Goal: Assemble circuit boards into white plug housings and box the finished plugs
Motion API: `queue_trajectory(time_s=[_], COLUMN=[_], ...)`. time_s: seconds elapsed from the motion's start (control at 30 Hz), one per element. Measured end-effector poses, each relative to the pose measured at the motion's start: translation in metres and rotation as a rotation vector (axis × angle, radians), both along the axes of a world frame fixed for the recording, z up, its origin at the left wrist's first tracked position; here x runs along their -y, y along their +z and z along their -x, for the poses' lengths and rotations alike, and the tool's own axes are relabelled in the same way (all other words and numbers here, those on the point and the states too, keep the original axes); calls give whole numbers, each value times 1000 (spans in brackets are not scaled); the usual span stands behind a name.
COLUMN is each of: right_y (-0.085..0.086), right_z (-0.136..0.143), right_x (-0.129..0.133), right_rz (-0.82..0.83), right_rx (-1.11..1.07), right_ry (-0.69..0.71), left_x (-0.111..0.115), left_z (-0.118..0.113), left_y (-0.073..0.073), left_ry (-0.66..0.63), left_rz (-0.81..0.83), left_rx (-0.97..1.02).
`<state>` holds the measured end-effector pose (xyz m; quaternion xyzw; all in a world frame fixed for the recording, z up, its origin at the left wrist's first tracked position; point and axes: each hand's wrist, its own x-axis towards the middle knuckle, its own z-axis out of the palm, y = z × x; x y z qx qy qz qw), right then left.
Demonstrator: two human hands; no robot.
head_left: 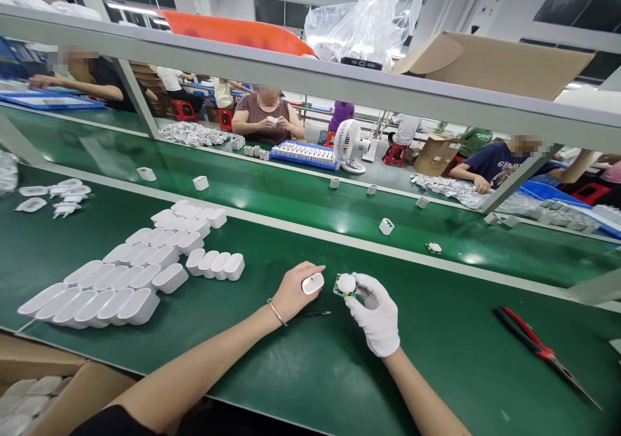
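Note:
My bare left hand [295, 290], with a bracelet at the wrist, is closed round a white oval housing [313, 284] whose open end faces up. Just to its right, my right hand [376, 310] wears a white glove and pinches a small green circuit board [345, 285] with a round white part on it. The housing and the board are apart, both held above the green bench. A thin dark tool [317, 313] lies on the bench between the hands. Rows of white oval housings [90, 303] stand to the left.
Red and black long-nose pliers [546, 352] lie at the right. Behind a pale rail [291, 229], a green belt [291, 206] carries scattered white parts. White plug pieces [63, 193] sit far left, an open carton [63, 384] below. Several people work across the belt; a shelf crosses overhead.

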<state>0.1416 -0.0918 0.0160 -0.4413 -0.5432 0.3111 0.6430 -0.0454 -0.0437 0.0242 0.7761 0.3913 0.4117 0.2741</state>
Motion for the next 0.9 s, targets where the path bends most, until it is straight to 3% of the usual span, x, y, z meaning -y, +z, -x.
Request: queue_trajectory(time_s=[0.13,0.23,0.4,0.57,0.67,0.83,0.9], right_y=[0,0,8,8,3,-8,-11], right_z=[16,24,29,30,33,40,40], right_x=[10,14,17,16,16,20,21], right_rz=[-103,-188,-378,-453,-396,-50,1], right_rx=[82,245,553,619,596,260,218], right_ry=[12,7,-54,-41,-3,68,89], left_x=[6,8,13,16,14,12,12], left_z=[2,2,5,5,5,5,5], left_y=[1,5,8,7,6,4,3], left_ry=[62,33,-30,5,-9,-27,-31], left_rz=[-182,-259,-333,-339,-367,-381,-393], left_rx=[-51,-97,-90,-64,-80,-105,-99])
